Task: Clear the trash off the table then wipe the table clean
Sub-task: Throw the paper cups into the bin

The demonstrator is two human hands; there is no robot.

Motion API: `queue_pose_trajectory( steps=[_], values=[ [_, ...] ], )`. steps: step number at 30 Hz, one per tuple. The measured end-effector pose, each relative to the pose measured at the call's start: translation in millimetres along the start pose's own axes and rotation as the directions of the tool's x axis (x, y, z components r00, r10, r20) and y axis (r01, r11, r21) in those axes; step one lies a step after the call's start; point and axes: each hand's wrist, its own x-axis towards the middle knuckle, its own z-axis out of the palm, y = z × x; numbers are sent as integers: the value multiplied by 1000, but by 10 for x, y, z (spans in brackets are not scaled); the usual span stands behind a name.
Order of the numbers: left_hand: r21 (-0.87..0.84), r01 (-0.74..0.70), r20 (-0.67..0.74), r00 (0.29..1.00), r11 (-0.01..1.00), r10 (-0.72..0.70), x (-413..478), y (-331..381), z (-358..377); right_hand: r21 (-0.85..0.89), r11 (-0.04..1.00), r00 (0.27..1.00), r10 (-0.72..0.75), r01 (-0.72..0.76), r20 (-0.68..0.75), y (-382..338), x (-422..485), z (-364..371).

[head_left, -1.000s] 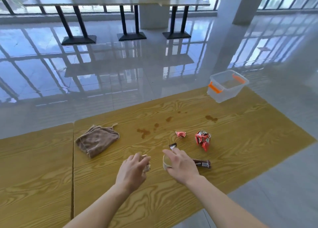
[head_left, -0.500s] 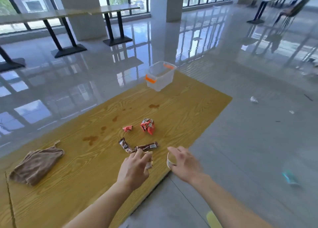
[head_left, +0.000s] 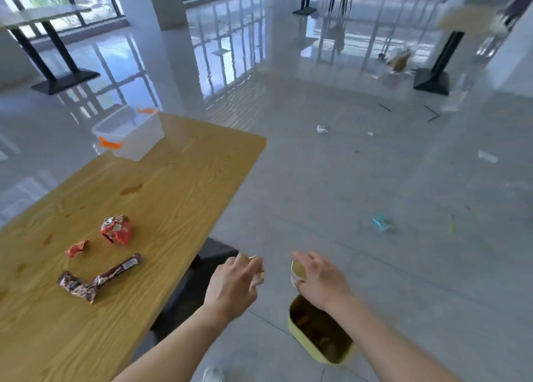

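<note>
My left hand (head_left: 235, 285) is shut on a small crumpled wrapper (head_left: 258, 272), held past the table's right edge. My right hand (head_left: 320, 280) grips a small paper cup (head_left: 297, 272) directly above a yellow trash bin (head_left: 318, 328) on the floor. On the wooden table (head_left: 178, 197) lie a crumpled red wrapper (head_left: 116, 229), a small red wrapper scrap (head_left: 76, 249) and two dark brown bar wrappers (head_left: 98, 279). Several brown stains (head_left: 131, 189) mark the tabletop.
A clear plastic box (head_left: 129, 132) with orange clips stands at the table's far corner. The table's black base (head_left: 202, 269) sits below its edge. Bits of litter (head_left: 382, 223) lie on the grey floor. Black-legged tables stand further back.
Both hands moved right off the table edge with the wrapper and the cup; the cup now hangs over the yellow bin. My view swung right, and the brown cloth left the frame.
</note>
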Motion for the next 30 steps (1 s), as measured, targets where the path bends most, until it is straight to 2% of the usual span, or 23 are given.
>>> queue_pose_trajectory(
  steps=[8,18,25,30],
  values=[
    [-20,-219,130,967,976,219,747,557,363,42,970,971,240,-240,-7,759,-175,67],
    [-55,-429,261,865,902,428,1529,759,735,86,843,845,534,-530,-28,1114,-95,241],
    [-37,-447,371,824,894,428,1714,779,1314,124,804,812,584,-581,16,1418,6,728],
    [-37,-359,416,843,933,341,1770,814,2011,172,795,813,574,-581,96,1883,88,1402]
  ],
)
